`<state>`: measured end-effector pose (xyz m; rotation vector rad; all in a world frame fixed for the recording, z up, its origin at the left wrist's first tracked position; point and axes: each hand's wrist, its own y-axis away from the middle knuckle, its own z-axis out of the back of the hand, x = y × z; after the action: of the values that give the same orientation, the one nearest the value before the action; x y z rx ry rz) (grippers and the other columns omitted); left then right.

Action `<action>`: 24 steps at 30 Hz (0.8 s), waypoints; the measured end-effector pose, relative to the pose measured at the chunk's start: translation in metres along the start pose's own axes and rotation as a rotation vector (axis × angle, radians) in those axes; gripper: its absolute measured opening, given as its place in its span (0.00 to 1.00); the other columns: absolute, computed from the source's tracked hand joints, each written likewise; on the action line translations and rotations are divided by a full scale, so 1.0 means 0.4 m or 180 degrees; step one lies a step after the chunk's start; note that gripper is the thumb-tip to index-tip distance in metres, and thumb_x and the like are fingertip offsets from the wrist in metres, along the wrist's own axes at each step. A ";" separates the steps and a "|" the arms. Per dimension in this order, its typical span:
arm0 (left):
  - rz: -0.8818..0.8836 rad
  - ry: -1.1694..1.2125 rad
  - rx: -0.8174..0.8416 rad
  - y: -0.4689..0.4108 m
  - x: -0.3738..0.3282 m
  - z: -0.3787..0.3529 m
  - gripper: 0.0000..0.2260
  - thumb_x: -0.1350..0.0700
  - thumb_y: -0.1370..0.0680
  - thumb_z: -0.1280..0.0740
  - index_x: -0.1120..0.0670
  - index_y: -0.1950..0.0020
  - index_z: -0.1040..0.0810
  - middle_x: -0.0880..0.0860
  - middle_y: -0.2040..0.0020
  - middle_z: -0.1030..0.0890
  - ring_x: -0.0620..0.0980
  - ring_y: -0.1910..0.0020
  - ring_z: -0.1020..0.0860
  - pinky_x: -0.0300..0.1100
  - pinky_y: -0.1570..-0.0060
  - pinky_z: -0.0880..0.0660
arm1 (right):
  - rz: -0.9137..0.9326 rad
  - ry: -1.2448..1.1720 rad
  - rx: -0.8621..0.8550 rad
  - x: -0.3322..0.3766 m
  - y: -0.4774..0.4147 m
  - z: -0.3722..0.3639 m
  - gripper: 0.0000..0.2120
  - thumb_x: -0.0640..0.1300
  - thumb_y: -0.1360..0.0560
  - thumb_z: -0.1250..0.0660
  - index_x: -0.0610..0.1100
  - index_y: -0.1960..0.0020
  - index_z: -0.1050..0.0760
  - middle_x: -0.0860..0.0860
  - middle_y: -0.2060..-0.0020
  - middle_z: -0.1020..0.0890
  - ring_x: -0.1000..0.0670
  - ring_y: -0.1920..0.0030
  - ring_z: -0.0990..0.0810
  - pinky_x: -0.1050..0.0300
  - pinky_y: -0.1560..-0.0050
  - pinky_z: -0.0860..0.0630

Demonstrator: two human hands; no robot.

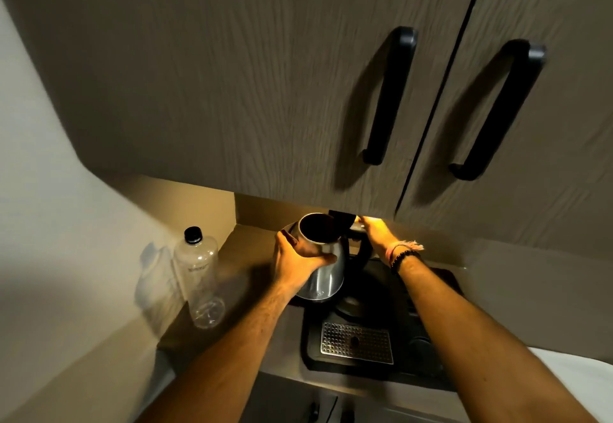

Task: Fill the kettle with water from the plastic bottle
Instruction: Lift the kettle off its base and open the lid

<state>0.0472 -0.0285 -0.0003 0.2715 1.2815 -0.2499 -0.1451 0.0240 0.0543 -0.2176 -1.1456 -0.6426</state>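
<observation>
Black tray [431, 366] with metal grate [356, 343] beneath two-door cabinet [265, 90], black handles [391, 97].

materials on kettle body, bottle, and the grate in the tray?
Kettle: looks like brushed stainless steel, going by its grey sheen and soft streaked reflections. Its handle looks like black plastic.
Bottle: clear plastic, see-through with moulded ridges at the base; the black cap is probably plastic too.
Grate: perforated metal with a bright silvery shine, set in a matte black tray, likely plastic.

Bare forearms, black bead bracelet [405, 256], pink frayed thread band [406, 245]
</observation>
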 end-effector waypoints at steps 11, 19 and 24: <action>0.0428 -0.0312 -0.0484 -0.007 0.132 0.168 0.67 0.40 0.46 0.16 0.55 0.20 0.53 0.58 0.22 0.37 0.58 0.24 0.36 0.48 0.31 0.34 | 0.0406 -0.0501 0.0851 0.039 0.019 -0.237 0.27 0.65 0.26 0.42 0.44 0.59 0.17 0.43 0.60 0.17 0.47 0.58 0.20 0.53 0.53 0.26; 0.0625 -0.0194 -0.0447 0.005 0.193 0.178 0.68 0.38 0.50 0.17 0.51 0.20 0.52 0.57 0.22 0.38 0.58 0.24 0.36 0.49 0.32 0.32 | 0.0440 -0.0355 0.1051 0.004 0.005 -0.288 0.21 0.62 0.30 0.40 0.47 0.63 0.18 0.47 0.61 0.16 0.50 0.58 0.18 0.55 0.51 0.25; 0.0678 -0.0234 -0.0319 0.009 0.193 0.182 0.68 0.39 0.47 0.17 0.52 0.19 0.55 0.57 0.21 0.40 0.58 0.23 0.39 0.51 0.29 0.35 | 0.0424 -0.0323 0.1063 -0.013 0.006 -0.301 0.25 0.64 0.26 0.44 0.48 0.50 0.17 0.48 0.48 0.16 0.49 0.44 0.21 0.52 0.43 0.32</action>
<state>0.1350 -0.0520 -0.0554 0.3078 1.1784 -0.0138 -0.0517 -0.0294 -0.0001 -0.0406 -1.3054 -0.3185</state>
